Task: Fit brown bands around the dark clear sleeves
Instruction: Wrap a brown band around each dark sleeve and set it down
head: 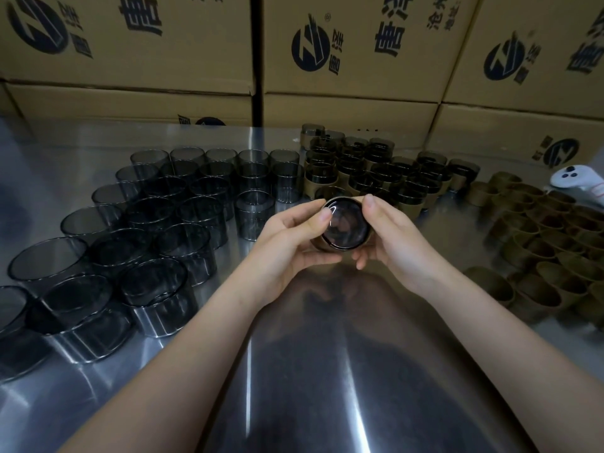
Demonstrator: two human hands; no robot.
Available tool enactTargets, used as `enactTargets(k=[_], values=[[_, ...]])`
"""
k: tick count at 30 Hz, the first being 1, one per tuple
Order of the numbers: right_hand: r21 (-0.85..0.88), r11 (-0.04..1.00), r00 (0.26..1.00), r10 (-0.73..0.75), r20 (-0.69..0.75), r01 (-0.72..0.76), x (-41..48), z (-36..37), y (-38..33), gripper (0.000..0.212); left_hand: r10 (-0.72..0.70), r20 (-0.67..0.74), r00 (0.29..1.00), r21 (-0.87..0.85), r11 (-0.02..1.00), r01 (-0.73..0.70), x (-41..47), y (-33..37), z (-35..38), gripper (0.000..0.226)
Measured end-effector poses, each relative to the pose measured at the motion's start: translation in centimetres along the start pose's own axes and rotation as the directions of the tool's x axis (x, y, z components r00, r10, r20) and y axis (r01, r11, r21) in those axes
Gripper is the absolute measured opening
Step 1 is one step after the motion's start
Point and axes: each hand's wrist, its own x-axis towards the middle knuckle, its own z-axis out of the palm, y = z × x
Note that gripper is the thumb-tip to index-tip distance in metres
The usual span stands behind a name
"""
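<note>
1. Hands were close together over the middle of the shiny steel desk [310, 371], with both bare forearms coming in from the near edge
2. Left grip [294, 243] pinched one dark clear sleeve [346, 227] from its left side, with the thumb on the rim and the other fingers curled beneath it
3. Right grip [392, 243] pinched the same sleeve from the right, with the thumb at the upper rim and the fingers curled below
4. That sleeve was held above the desk, tipped so its open mouth faced the camera; a brown band [341, 200] sat around its outer wall and showed along the upper edge
5. Bare sleeves [183, 204] stood upright in rows on the left part of the desk, packed against one another
6. Banded sleeves [376, 168] stood crowded together just beyond the hands
7. Loose brown bands [539, 237] filled the right side of the desk, set close together
8. White controller [575, 183] lay at the far right edge, just behind the loose bands
9. Cardboard boxes [343, 60] printed with dark logos were stacked behind the desk
</note>
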Motion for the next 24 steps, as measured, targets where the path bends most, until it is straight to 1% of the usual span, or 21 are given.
enactTargets(k=[7,12,16,17,19,21,24], values=[[0.006,0.998,0.997,-0.055,-0.054,0.056,-0.1,0.6,-0.1,0.060,0.037,-0.004,0.999,-0.062,0.997,-0.037,0.3,-0.3,-0.1,0.049],[-0.001,0.998,0.995,-0.065,-0.076,0.065,-0.3,1.1,-0.3,0.059,0.064,-0.002,0.998,-0.116,0.991,-0.064,0.4,-0.4,0.1,0.054],[-0.037,0.998,0.988,-0.059,-0.143,0.054,-0.5,1.5,-1.0,0.066,0.072,0.046,0.996,-0.152,0.986,-0.065,0.3,-0.5,0.6,0.044],[-0.008,0.999,0.986,-0.036,-0.163,0.035,-0.5,1.4,-1.0,0.064,0.057,0.054,0.997,-0.155,0.987,-0.048,0.2,-0.5,0.8,0.045],[0.143,0.990,0.984,0.034,-0.176,-0.009,-0.5,1.2,-1.0,0.055,0.019,0.050,0.999,-0.143,0.990,-0.012,0.2,-0.4,1.1,0.052],[0.326,0.943,0.981,0.123,-0.151,-0.068,-0.5,1.1,-0.8,0.053,-0.005,0.029,1.000,-0.101,0.995,0.008,0.2,-0.4,1.3,0.054],[0.485,0.861,0.950,0.261,-0.170,-0.150,-0.5,1.3,-0.6,0.050,-0.039,0.013,0.999,0.012,0.999,0.039,0.1,-0.7,1.5,0.053]])
